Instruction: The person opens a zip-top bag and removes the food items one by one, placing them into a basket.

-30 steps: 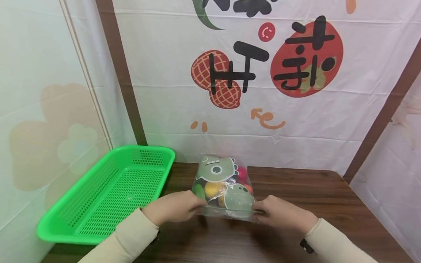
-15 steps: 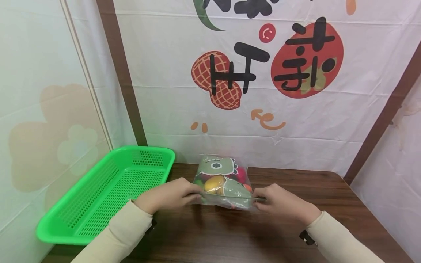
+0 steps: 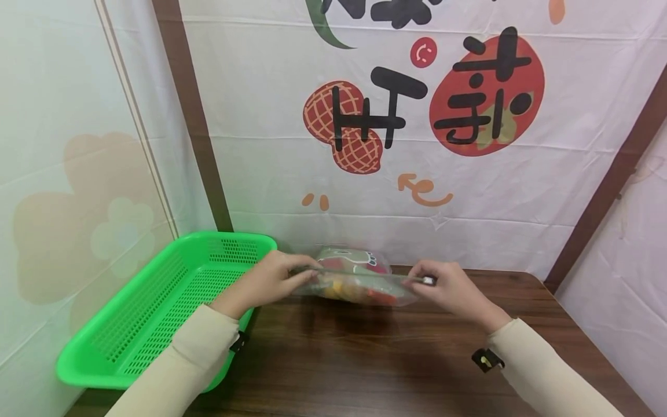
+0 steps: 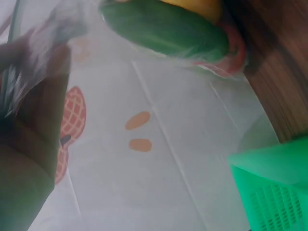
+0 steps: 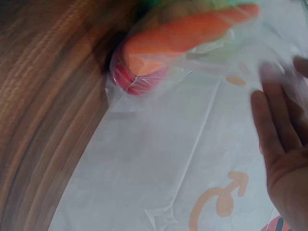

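A clear plastic bag (image 3: 354,292) of colourful produce-shaped things is held between two hands, its near edge stretched straight from one to the other. One end of that edge is pinched between thumb and fingers of the left hand (image 3: 271,279); the other is pinched by the right hand (image 3: 449,288), where a small white piece (image 3: 429,281) shows at the fingertips. The filled part hangs below and beyond the fingers; whether its underside is borne by the table (image 3: 333,365) beneath the hands cannot be told.

Through the film, near the left hand, a long green vegetable (image 4: 168,29) can be seen; near the right, an orange carrot shape (image 5: 178,41) and a red round thing (image 5: 132,82). A green basket (image 3: 68,365) is placed to the left of the left hand.

The film is judged thin, limp and rather slippery, the contents firm and likely light. A loose sag and shifting load should be expected, so the bag is best gripped at both corners of its stiffer-looking edge, well apart, with the film kept taut.
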Available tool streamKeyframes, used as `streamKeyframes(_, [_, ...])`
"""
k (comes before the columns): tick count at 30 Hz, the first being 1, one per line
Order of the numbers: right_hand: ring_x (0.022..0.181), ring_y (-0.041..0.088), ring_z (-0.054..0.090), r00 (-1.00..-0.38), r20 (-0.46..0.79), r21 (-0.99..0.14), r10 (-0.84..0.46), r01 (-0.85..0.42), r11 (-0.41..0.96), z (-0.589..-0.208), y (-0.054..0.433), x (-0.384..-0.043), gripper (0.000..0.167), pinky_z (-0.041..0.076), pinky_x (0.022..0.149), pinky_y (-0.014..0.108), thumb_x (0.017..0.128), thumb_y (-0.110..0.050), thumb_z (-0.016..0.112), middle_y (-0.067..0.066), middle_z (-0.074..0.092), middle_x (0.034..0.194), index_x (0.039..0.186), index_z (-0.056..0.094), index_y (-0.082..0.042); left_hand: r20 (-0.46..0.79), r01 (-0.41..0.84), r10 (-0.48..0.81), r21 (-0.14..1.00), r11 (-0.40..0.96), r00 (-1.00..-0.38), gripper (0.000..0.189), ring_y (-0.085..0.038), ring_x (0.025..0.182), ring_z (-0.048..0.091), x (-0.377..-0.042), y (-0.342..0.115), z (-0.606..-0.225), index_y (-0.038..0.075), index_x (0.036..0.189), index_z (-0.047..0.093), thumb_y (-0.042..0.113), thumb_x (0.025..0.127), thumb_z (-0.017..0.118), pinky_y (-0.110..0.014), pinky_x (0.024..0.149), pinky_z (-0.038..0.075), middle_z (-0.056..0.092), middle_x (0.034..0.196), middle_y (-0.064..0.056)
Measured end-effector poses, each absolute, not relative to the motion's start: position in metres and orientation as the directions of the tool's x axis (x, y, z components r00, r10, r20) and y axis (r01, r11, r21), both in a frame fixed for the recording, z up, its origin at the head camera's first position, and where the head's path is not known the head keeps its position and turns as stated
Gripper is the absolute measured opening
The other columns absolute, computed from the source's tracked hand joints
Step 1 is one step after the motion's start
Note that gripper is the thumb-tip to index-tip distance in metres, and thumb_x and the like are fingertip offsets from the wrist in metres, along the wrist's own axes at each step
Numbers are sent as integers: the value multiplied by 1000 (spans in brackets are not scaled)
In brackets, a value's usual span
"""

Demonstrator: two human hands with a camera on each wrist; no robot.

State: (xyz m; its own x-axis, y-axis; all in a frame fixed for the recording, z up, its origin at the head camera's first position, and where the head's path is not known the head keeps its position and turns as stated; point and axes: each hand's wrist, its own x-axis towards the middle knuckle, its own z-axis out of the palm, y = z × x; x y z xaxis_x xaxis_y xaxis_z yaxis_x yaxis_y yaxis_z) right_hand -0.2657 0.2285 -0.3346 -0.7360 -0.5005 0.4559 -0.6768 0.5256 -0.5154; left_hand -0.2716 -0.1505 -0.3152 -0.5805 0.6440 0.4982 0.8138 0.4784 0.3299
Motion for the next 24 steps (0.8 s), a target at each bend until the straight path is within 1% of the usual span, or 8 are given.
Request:
streamKeyframes(2, [64,9,64,-741,503,-538,-445,-671,510,-330,229,-268,5,53,54,28,92,-19,74,-10,70,82,90,72,-22,557,800,577,354,485,-597,14,2,43,34,-275,-149,-311,17,108,77,17,96,69,-25,48,40,66,74,14])
streamKeyframes(5, [69,11,68,-755,520,-569,-400,-655,497,-326,228,-271,3,55,56,30,93,-21,74,-9,71,85,93,71,-21,606,786,510,387,482,-611,13,0,44,41,-279,-146,-306,16,106,77,18,95,71,-25,49,42,71,84,11])
streamKeyframes(7, [71,11,69,-762,513,-566,-396,-647,511,-323,228,-272,3,55,58,30,93,-24,73,-10,72,87,94,71,-22,604,776,495,409,480,-625,14,-3,45,46,-280,-145,-305,15,107,77,18,95,71,-26,50,43,72,84,11])
streamKeyframes(10, [72,13,69,-765,514,-570,-388,-643,512,-319,228,-274,4,55,59,30,94,-25,73,-9,72,89,96,71,-21,609,769,477,432,472,-634,14,-9,53,58,-282,-144,-303,14,107,77,16,95,70,-26,50,46,72,84,8])
streamKeyframes(13, [73,15,70,-748,558,-581,-358,-661,475,-309,226,-275,3,54,60,26,95,-15,71,-3,74,91,98,72,-15,633,767,443,454,453,-635,14,-11,68,69,-287,-142,-295,13,107,77,15,96,69,-27,56,52,73,89,5])
streamKeyframes(14, [75,18,71,-741,575,-580,-347,-668,466,-302,223,-273,4,53,60,25,95,-12,70,0,74,91,98,72,-11,640,761,423,466,451,-642,14,-11,71,70,-289,-141,-291,13,107,77,15,96,69,-27,57,53,74,90,4])
streamKeyframes(18, [79,15,71,-751,595,-606,-287,-654,454,-272,212,-265,8,52,65,20,96,-4,66,12,74,93,100,71,1,675,747,345,492,447,-652,14,-9,74,70,-300,-137,-274,11,105,77,16,95,70,-27,64,56,75,92,1])
streamKeyframes(24, [89,12,70,-808,553,-684,-202,-579,443,-255,205,-271,21,53,77,21,99,-16,64,13,74,99,109,70,2,696,711,228,553,435,-681,17,-14,76,71,-312,-132,-259,13,104,78,25,93,73,-26,64,56,75,90,-1])
